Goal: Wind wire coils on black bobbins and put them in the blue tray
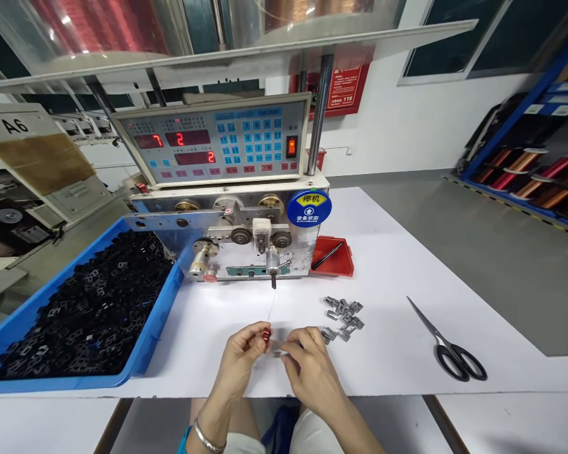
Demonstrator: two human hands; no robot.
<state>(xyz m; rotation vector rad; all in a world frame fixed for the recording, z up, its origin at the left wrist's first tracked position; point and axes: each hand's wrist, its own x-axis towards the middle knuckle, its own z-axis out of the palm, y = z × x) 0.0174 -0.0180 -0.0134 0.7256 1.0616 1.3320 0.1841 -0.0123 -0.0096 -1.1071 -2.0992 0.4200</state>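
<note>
My left hand [241, 353] is closed in a pinch on a small coil wound with red wire [266, 337], held just above the white table. A thin wire runs from the coil up to the nozzle of the winding machine [227, 208]. My right hand [307, 366] is also pinched, its fingertips on a small pale piece [279, 352] right beside the coil; I cannot make out what that piece is. A loose pile of small grey metal parts [343, 315] lies just right of my hands.
A blue bin [156, 328] full of black plastic parts stands at the left. Behind the grey parts sits a red tray [334, 258] holding a dark tool. Black-handled scissors [449, 353] lie at the right. Shelves with copper wire spools [530, 170] are at the far right.
</note>
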